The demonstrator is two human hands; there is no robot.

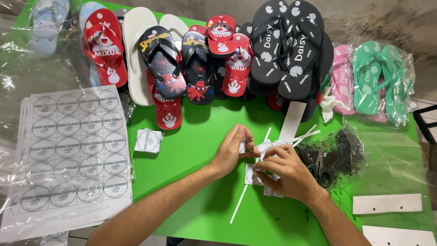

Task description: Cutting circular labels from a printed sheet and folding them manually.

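Labels [261, 150], small white squares with a round print, lie near the middle of the green table [195, 146], under both hands. The left hand [230, 152] pinches one at its edge, fingers closed on the paper. The right hand [289, 175] lies over the rest, fingers curled and pressing them flat; whether it grips one I cannot tell.

What could go wrong: the squares overlap loosely, so a tug from the left hand may drag a neighbour along or scatter the pile. The thin white strips [255, 182] run under the hands and could catch on a finger and slide. The scissors [320, 168] lie just beside the right hand among black ties [339, 152]; a sideways sweep could knock them or snag the ties. The clear bags [391, 164] look slippery and may shift if brushed.

Hard to make out: how many labels the right hand covers, and whether they are joined or already cut. A small stack [148, 140] sits apart to the left, near the uncut sheets [73, 150], whose lower corner is cut off. Sandals [200, 64] fill the far edge, some hidden behind others.
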